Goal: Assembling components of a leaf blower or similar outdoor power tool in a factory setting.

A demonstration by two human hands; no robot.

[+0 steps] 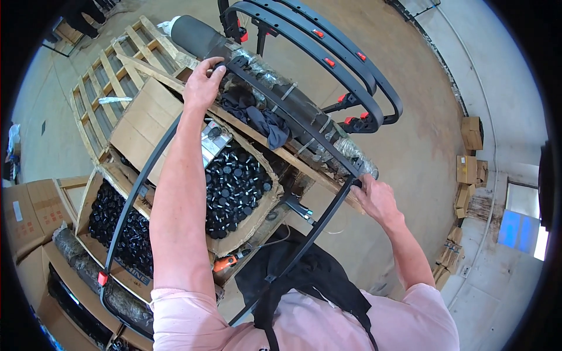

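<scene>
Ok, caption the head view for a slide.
Left hand and right hand hold a black frame near boxed black parts.

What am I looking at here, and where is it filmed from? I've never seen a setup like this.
There's no robot: this single wide view comes from a camera on someone's head, looking down, so straight edges bend. The person's left grip and right grip, both bare hands, hold a black frame near its far corners. Beneath, small black knob-like pieces fill an open cardboard box. Beyond the box lies a dark cloth, against a padded, wrapped roll.
</scene>
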